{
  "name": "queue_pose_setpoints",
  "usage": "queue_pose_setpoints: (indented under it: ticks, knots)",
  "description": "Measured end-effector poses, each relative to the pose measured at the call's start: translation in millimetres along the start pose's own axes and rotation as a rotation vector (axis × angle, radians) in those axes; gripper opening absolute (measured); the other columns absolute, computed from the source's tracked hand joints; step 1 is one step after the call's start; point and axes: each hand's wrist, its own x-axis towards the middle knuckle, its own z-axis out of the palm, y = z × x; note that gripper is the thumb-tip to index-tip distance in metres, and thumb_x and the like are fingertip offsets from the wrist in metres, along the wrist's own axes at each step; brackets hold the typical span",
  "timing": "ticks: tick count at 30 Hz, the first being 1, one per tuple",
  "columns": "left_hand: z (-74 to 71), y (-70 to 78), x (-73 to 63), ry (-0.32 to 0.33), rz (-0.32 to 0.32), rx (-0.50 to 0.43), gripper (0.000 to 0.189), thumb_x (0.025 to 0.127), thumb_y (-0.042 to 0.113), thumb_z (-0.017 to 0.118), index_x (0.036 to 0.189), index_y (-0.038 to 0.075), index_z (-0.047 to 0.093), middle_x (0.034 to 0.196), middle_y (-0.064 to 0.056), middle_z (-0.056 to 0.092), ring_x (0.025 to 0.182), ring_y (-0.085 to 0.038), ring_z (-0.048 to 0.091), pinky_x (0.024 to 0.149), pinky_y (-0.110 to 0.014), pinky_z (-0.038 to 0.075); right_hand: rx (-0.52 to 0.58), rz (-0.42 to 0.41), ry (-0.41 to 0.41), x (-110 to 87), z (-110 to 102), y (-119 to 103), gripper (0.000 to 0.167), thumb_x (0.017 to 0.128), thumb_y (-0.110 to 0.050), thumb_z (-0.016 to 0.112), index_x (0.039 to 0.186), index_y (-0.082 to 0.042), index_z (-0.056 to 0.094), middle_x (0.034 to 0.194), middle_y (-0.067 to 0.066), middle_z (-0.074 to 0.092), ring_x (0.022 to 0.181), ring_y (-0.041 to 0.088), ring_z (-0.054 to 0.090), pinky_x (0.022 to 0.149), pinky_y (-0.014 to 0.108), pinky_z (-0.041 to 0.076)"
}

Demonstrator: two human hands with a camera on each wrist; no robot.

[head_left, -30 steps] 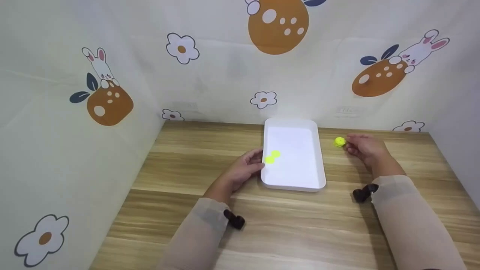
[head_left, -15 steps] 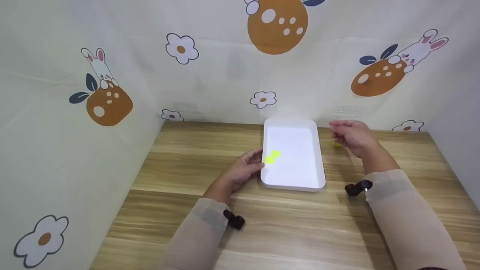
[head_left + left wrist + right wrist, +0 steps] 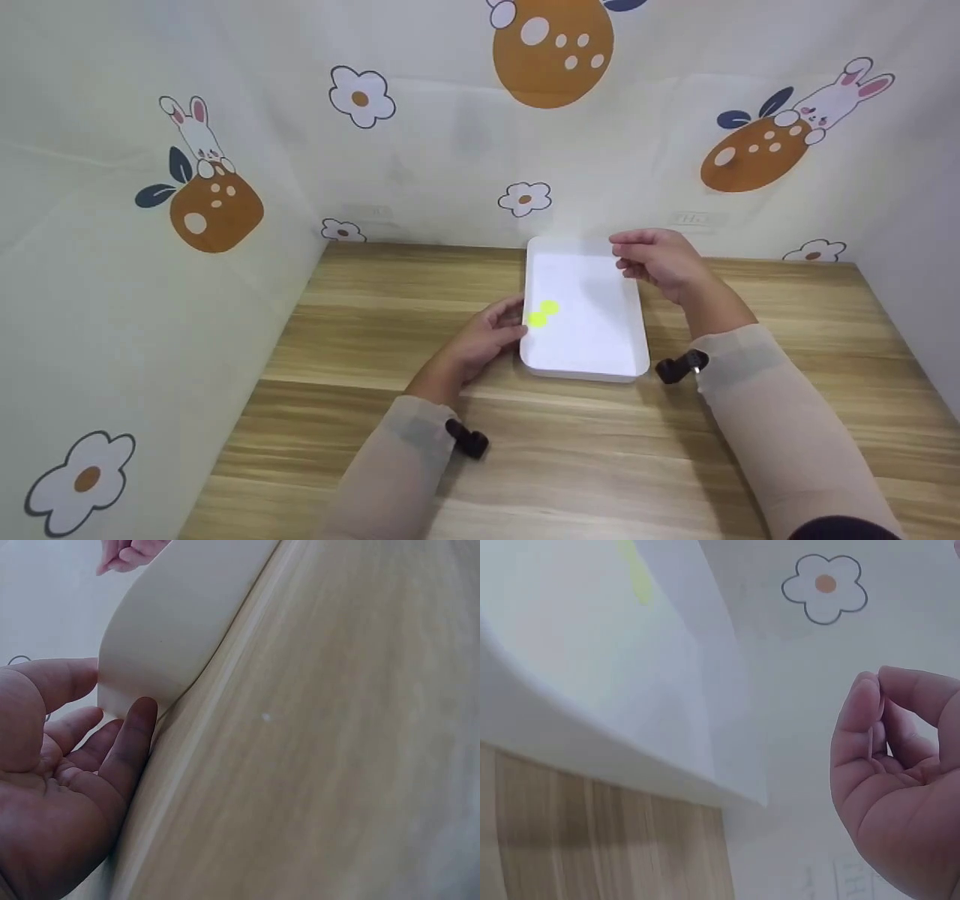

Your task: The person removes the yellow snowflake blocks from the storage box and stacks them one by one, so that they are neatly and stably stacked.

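A white tray (image 3: 585, 345) lies on the table. Two overlapping yellow round pieces (image 3: 544, 313) are on its floor, near the left wall. My left hand (image 3: 480, 341) rests against the tray's left side. In the left wrist view its loosely bent fingertips (image 3: 139, 724) touch the tray wall. My right hand (image 3: 660, 262) hovers over the tray's back right corner. In the right wrist view its fingers (image 3: 859, 701) are bent and their tips meet the thumb; I cannot tell whether a thin piece is between them. The right table spot where yellow showed earlier is hidden behind this hand.
The wooden table (image 3: 412, 292) extends on both sides of the tray. Patterned cloth walls (image 3: 435, 142) with printed bunnies and flowers stand behind and to the left, with a plain wall (image 3: 911, 247) on the right. A black device (image 3: 466, 439) sits at the left wrist.
My right hand was at a yellow piece right of the tray. It lifted off, leaving yellow below, then moved left over the tray's back corner. My left hand stayed.
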Motion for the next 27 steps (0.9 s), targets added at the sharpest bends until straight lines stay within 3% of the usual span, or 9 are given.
queue_pose_setpoints:
  ticks: [12, 17, 27]
  knots:
    - [-2.3, -0.3, -1.7, 0.012, -0.011, 0.001, 0.066, 0.103, 0.003, 0.065, 0.164, 0.011, 0.042, 0.160, -0.020, 0.054, 0.150, -0.033, 0.052, 0.122, -0.044, 0.050, -0.035, 0.000, -0.066, 24.9, 36.1, -7.2, 0.031, 0.102, -0.022, 0.074, 0.130, -0.009, 0.073, 0.109, 0.001, 0.074, 0.096, 0.018, 0.070, 0.085, 0.023, 0.064]
    - [-1.8, -1.1, -1.5, 0.019, -0.010, 0.005, 0.066, 0.103, 0.003, 0.066, 0.164, 0.009, 0.042, 0.160, -0.021, 0.053, 0.149, -0.033, 0.053, 0.120, -0.043, 0.051, -0.079, -0.002, -0.129, 38.0, 49.0, -2.5, 0.030, 0.102, -0.021, 0.074, 0.130, -0.009, 0.074, 0.109, 0.000, 0.074, 0.098, 0.019, 0.070, 0.084, 0.024, 0.064]
    - [-1.1, -1.7, 1.4, 0.000, 0.005, 0.002, 0.066, 0.103, 0.004, 0.065, 0.165, 0.008, 0.040, 0.166, -0.018, 0.049, 0.150, -0.033, 0.052, 0.121, -0.044, 0.051, -0.149, 0.058, -0.264, 57.6, 59.4, 16.9, 0.046, 0.100, -0.010, 0.073, 0.145, -0.003, 0.063, 0.124, 0.010, 0.071, 0.112, 0.026, 0.066, 0.098, 0.031, 0.062]
